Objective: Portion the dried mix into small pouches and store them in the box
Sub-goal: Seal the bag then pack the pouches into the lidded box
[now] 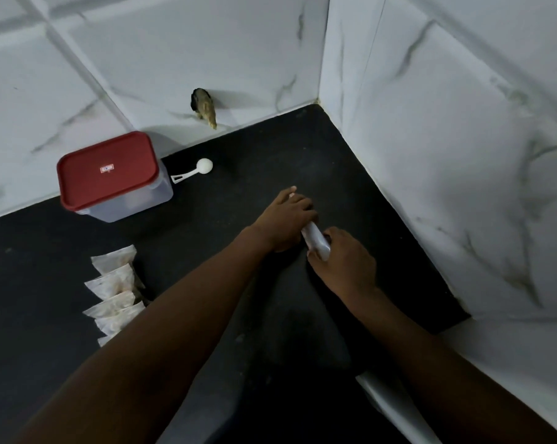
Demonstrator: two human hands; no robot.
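On the black counter (206, 238), both my hands meet on one small whitish pouch (316, 240). My left hand (283, 216) covers its far end with the fingers curled over it. The near end is gripped by my right hand (343, 262). What the pouch holds is hidden. Several filled pouches (113, 293) with pale brownish mix lie in an overlapping row at the left, partly under my left forearm. The clear storage box (133, 203) stands at the back left, its red lid (107, 169) on. A white measuring scoop (195, 170) lies just right of the box.
Marble-patterned tiled walls close the counter at the back and right, forming a corner (319, 102). A brown stub (205, 108) sticks out of the back wall. A shiny grey sheet or bag (395, 408) lies near the bottom right, beside my right forearm.
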